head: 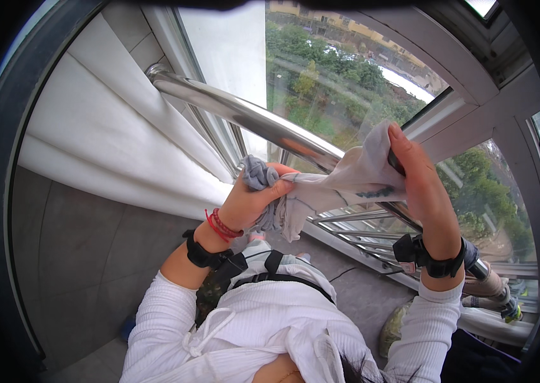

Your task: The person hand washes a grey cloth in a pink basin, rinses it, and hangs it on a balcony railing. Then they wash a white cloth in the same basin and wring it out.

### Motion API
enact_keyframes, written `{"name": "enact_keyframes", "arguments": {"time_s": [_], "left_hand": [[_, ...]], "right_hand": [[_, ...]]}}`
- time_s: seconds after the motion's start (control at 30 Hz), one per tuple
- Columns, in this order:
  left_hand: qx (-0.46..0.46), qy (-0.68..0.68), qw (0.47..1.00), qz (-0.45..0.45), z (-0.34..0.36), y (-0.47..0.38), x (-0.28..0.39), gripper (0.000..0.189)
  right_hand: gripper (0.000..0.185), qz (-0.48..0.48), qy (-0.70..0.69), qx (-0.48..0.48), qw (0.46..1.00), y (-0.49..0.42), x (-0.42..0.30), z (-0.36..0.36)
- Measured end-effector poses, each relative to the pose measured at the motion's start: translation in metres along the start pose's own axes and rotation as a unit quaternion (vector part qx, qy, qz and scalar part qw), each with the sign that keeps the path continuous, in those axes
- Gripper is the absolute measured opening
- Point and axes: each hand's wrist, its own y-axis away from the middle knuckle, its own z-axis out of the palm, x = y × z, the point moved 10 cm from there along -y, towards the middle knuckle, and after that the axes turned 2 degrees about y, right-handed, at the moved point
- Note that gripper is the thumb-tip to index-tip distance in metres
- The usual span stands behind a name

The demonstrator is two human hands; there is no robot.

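My left hand [255, 196] grips a bunched grey cloth together with the near end of a thin whitish cloth [327, 189]. The thin cloth stretches to the right, where my right hand [411, 163] pinches its raised far end, thumb on top. A small dark patterned patch shows on its lower side. The grey cloth [259, 173] pokes out above and below my left fingers. Both cloths are in front of a shiny metal rail [250, 117]. What exactly the two cloths are, I cannot tell.
A white curtain [121, 129] hangs at the left. Windows with white frames [461, 115] stand ahead and to the right. Metal railing bars [365, 233] run below the rail. Several cloth items hang on the railing at lower right, near a filled bag [393, 328] on the floor.
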Motion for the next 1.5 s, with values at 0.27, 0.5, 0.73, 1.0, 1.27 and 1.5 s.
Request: {"name": "enact_keyframes", "arguments": {"time_s": [0.27, 0.5, 0.73, 1.0, 1.27, 1.5], "left_hand": [[0.076, 0.023, 0.995, 0.058, -0.028, -0.002, 0.008, 0.023], [-0.161, 0.172, 0.968, -0.085, 0.018, 0.008, -0.011, 0.033], [-0.255, -0.148, 0.951, -0.097, 0.029, 0.019, -0.015, 0.023], [-0.079, -0.056, 0.993, -0.063, -0.009, -0.027, 0.006, 0.015], [-0.143, 0.133, 0.978, -0.071, -0.002, -0.052, 0.015, 0.015], [-0.152, 0.116, 0.981, -0.042, -0.001, -0.055, 0.022, 0.014]], "right_hand": [[0.034, -0.029, 0.286, -0.128, 0.949, 0.006, 0.015, 0.022], [0.024, 0.001, -0.053, 0.065, 0.996, 0.004, 0.032, -0.014], [0.023, -0.036, -0.177, 0.112, 0.977, 0.008, 0.024, -0.025], [0.030, -0.104, -0.119, 0.215, 0.964, -0.004, -0.019, -0.049], [0.040, -0.133, -0.032, 0.242, 0.961, -0.030, -0.036, -0.069], [0.037, -0.132, -0.037, 0.254, 0.957, -0.030, -0.026, -0.078]]}}
